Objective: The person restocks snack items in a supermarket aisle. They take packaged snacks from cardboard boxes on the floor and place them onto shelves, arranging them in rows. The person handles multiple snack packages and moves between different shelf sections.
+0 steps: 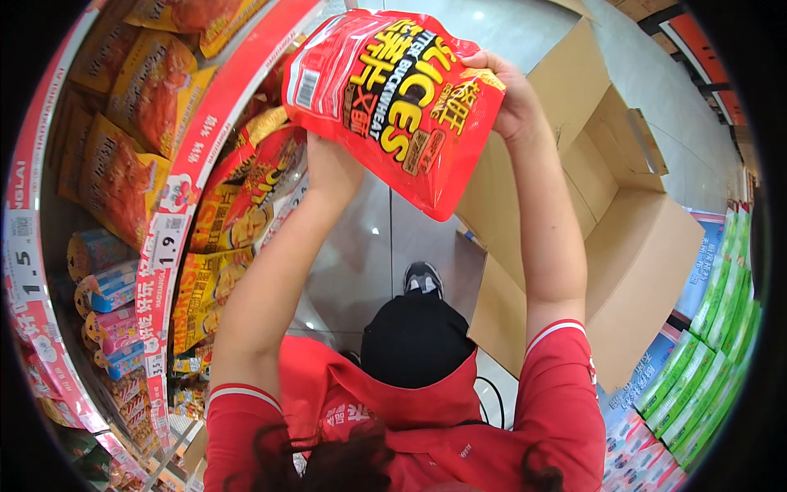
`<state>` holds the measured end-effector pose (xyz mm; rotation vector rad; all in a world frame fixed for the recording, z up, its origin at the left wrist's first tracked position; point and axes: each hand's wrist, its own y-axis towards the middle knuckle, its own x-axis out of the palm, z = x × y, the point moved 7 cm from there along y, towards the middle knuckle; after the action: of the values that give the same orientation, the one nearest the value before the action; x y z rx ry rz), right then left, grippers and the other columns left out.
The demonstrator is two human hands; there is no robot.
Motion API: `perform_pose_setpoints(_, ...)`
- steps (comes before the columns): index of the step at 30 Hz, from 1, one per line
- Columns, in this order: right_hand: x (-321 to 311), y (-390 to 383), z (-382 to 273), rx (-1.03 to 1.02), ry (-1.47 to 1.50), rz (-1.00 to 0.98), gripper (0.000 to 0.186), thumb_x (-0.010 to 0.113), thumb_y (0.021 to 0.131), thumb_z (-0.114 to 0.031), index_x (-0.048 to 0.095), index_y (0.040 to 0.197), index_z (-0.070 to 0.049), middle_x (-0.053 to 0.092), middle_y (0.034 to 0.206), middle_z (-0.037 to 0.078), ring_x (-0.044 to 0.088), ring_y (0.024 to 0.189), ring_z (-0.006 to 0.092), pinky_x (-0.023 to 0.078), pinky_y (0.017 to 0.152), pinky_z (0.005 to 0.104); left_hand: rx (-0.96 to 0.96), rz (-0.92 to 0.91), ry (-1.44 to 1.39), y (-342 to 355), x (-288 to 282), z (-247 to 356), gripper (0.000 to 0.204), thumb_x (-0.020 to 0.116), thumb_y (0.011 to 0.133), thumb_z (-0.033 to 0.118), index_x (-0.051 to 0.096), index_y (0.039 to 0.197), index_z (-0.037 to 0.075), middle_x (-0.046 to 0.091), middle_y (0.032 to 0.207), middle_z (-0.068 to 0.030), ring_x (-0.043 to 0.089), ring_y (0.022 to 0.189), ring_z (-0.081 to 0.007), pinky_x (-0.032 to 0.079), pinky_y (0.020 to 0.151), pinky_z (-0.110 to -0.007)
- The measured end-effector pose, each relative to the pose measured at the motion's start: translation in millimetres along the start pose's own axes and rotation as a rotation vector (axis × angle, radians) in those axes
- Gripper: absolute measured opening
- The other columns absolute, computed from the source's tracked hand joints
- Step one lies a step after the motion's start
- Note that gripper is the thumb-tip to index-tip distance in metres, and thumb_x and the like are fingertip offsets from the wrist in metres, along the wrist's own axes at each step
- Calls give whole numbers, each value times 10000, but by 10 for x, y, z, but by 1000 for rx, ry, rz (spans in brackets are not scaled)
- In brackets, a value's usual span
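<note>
A shiny red snack bag (393,98) with yellow and black lettering is held up tilted in front of me, beside the shelf. My right hand (510,97) is closed on its right edge, near the upper corner. At the bag's lower left side, my left hand (332,168) grips it, with most of the fingers hidden behind the bag. Close to my left wrist, yellow and red snack bags (220,287) stand on the shelf. To the right of my right forearm is an open cardboard box (631,238) with its flaps spread.
Along the left, a shelf with a red and white price rail (176,221) carries orange snack packs (123,180) and small colourful packs (111,283). Green packages (697,361) are stacked at the right. A grey tiled floor (361,254) lies below, with my shoe (423,279) on it.
</note>
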<state>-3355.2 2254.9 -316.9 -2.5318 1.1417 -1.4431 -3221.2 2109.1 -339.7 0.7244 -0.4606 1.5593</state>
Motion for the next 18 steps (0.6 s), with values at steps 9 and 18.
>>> perform_pose_setpoints(9, 203, 690, 403, -50, 115, -129, 278, 506, 887, -78, 504, 1134, 52, 619, 1125, 177, 649, 969, 277, 551, 824, 388, 116, -31, 1286, -45, 58, 84, 545, 561, 904, 274, 381, 1369, 55, 445, 1392, -119, 462, 1258, -265, 388, 1028, -425)
perform_pose_setpoints(18, 337, 1294, 753, -802, -196, 699, 159, 426, 878, -116, 444, 896, 41, 590, 824, 180, 576, 744, 297, 465, 718, 408, 14, -23, 2287, 71, 28, 223, 512, 549, 893, 430, 547, 1247, 60, 559, 1260, -138, 491, 1191, -333, 322, 1036, -479)
